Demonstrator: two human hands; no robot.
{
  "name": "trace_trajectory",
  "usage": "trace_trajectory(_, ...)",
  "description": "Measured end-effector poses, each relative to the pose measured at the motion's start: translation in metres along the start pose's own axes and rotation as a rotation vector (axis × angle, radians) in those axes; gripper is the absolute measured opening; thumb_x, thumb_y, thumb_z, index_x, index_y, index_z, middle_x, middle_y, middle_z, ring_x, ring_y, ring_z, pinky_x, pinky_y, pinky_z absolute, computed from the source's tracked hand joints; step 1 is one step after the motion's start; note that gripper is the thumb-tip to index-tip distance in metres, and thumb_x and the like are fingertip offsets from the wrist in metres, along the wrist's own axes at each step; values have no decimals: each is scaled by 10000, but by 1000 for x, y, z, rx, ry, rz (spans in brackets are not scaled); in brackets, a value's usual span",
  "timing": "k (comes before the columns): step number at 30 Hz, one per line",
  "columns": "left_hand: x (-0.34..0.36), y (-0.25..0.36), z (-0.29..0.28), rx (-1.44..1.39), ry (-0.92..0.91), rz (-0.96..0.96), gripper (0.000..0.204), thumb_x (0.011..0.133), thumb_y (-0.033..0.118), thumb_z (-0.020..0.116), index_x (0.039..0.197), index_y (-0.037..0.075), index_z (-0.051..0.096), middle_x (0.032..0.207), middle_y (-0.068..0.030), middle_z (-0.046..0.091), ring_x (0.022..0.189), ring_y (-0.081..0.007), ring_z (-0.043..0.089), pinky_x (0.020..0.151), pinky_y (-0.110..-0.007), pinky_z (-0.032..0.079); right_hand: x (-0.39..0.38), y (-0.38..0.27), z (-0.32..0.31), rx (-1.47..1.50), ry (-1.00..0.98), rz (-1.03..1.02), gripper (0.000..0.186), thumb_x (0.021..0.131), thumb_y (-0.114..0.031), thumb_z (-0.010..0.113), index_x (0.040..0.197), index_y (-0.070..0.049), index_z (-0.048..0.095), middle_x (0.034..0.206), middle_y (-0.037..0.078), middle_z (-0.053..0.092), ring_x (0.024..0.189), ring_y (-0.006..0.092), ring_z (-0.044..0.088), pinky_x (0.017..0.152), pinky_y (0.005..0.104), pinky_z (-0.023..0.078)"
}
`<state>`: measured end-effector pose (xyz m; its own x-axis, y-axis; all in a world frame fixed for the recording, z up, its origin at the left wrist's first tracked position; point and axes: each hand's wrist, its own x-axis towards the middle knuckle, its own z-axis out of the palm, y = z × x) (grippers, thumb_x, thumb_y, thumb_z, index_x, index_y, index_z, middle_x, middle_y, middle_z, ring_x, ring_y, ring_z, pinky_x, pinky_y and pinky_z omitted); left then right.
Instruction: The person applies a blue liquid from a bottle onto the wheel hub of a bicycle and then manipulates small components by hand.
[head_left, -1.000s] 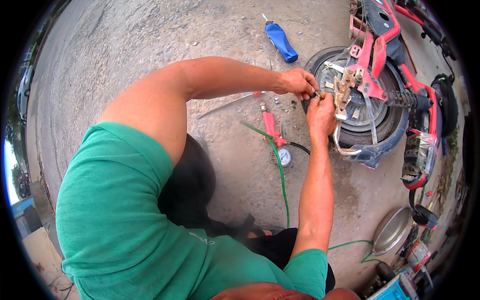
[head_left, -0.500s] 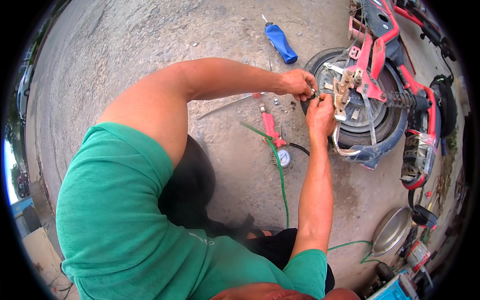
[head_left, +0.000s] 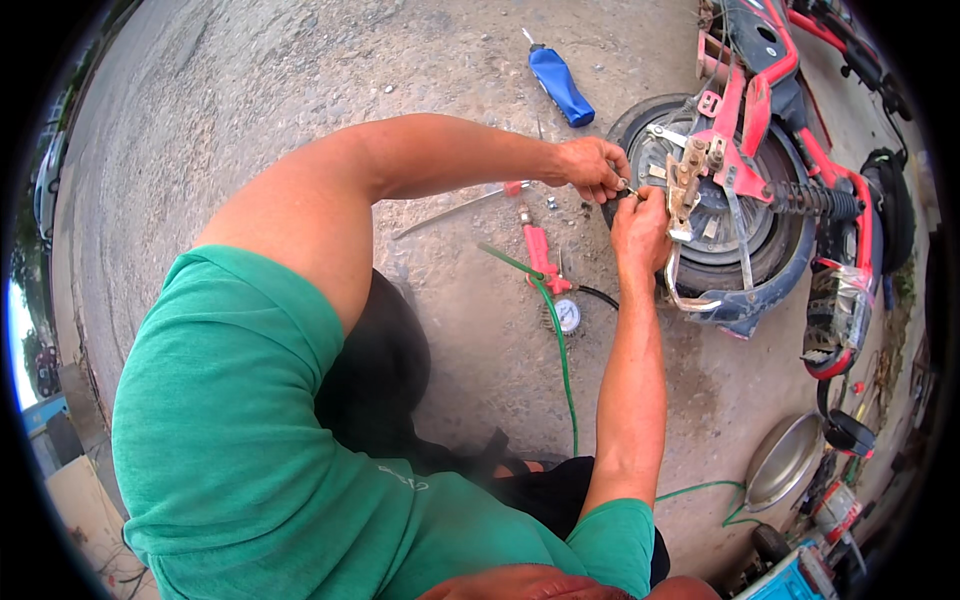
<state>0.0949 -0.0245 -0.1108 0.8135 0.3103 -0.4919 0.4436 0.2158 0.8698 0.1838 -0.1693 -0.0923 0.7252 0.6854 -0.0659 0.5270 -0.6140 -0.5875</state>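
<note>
A red-framed scooter lies on its side at the upper right, its wheel (head_left: 745,240) facing me. Both my hands meet at the left rim of that wheel's tyre. My left hand (head_left: 592,166) pinches a small metal part at the tyre's edge. Just below it, my right hand (head_left: 640,232) has its fingers closed around the same spot on the tyre rim. What sits between the fingertips is too small to make out. A red air gun with a round pressure gauge (head_left: 567,314) and green hose (head_left: 560,350) lies on the ground beside my right forearm.
A blue bottle (head_left: 560,84) lies on the concrete above my left hand. A long screwdriver with a red handle (head_left: 462,207) rests under my left forearm. A metal bowl (head_left: 782,462) and several small items sit at the lower right.
</note>
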Motion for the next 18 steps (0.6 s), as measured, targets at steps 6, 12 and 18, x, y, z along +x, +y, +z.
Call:
trace_trajectory(6, 2, 3, 7, -8, 16, 24, 207, 866, 138, 651, 1045, 36, 623, 904, -77, 680, 763, -148, 658, 666, -290, 553, 0, 0, -3, -15, -15, 18, 287, 871, -291, 563, 1091, -115, 621, 1034, 165, 686, 989, 385, 641, 835, 481, 482)
trace_trajectory(12, 9, -4, 5, -90, -11, 41, 264, 856, 147, 657, 1078, 14, 608, 917, -96, 679, 799, -155, 660, 692, -308, 554, -1, 0, -4, -13, -21, 6, 293, 874, -291, 559, 1100, -114, 619, 1047, 167, 687, 992, 383, 643, 832, 480, 486)
trace_trajectory(18, 0, -4, -19, -67, -46, -33, 281, 892, 119, 654, 1135, -3, 583, 881, -105, 706, 737, -193, 700, 655, -325, 587, 3, -16, 8, 12, -31, -15, 308, 894, -282, 537, 1131, -92, 586, 1036, 202, 673, 967, 419, 636, 801, 497, 491)
